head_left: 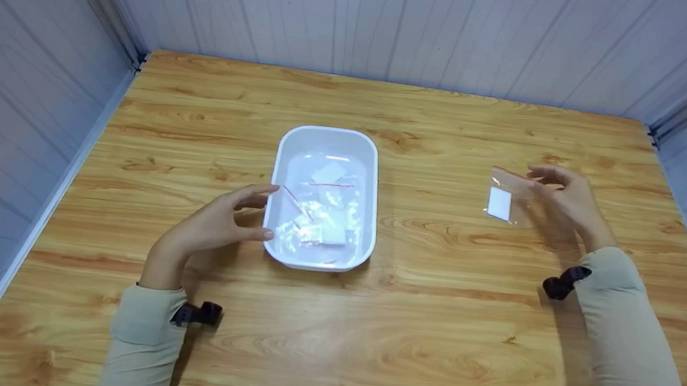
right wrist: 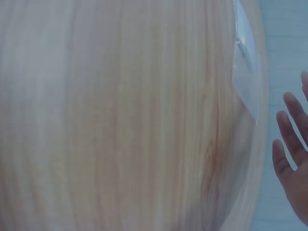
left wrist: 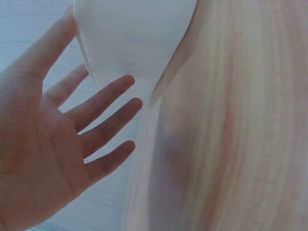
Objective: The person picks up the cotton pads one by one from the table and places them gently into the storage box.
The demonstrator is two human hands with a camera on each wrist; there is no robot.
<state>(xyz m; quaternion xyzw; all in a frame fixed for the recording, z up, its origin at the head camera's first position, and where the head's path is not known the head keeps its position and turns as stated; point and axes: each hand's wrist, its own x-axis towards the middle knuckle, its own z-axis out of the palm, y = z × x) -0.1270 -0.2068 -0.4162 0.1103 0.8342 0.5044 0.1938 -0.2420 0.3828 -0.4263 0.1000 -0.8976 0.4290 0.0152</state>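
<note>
A small clear zip bag with a red seal line and a white square inside is pinched at its top corner by my right hand. In the right wrist view, this bag shows at the upper right, beside spread fingers; the pinch itself lies outside that view. My left hand is at the left side of a white plastic basin, thumb and fingertips at its rim. From the left wrist, the other fingers are spread beside the basin's outer wall.
Inside the basin lie several clear zip bags with red seal lines and white squares. The wood-grain table is bounded by pale panels at the back and on both sides.
</note>
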